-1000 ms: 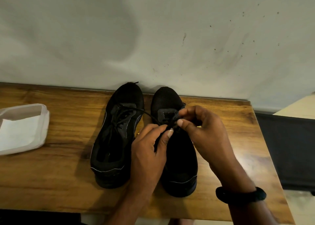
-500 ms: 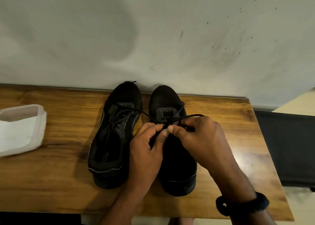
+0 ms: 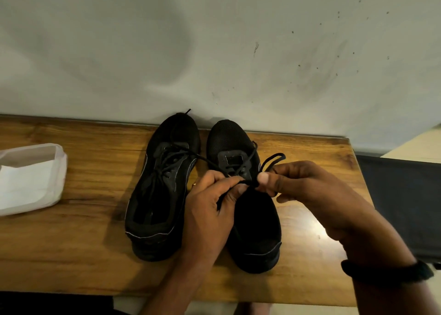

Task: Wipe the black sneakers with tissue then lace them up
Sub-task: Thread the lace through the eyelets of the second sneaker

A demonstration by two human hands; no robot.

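- The black sneakers (image 3: 167,195) sit side by side, toes to the wall at the 12 o'clock edge of the table (image 3: 83,243). A tissue pack (image 3: 31,178) lies at 9 o'clock.
- Over the right-side shoe, the left hand (image 3: 210,209) pinches the lace (image 3: 281,157). The right hand (image 3: 310,190) pinches its loop, which points to 1 o'clock.
- The lace looks thin, limp and light, so I'd hold it close to the crossing.

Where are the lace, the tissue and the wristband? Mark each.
Lace (image 3: 282,156): head view, on the loop's far end.
Tissue (image 3: 26,183): head view, on the white sheet's middle.
Wristband (image 3: 386,274): head view, on the band's middle.
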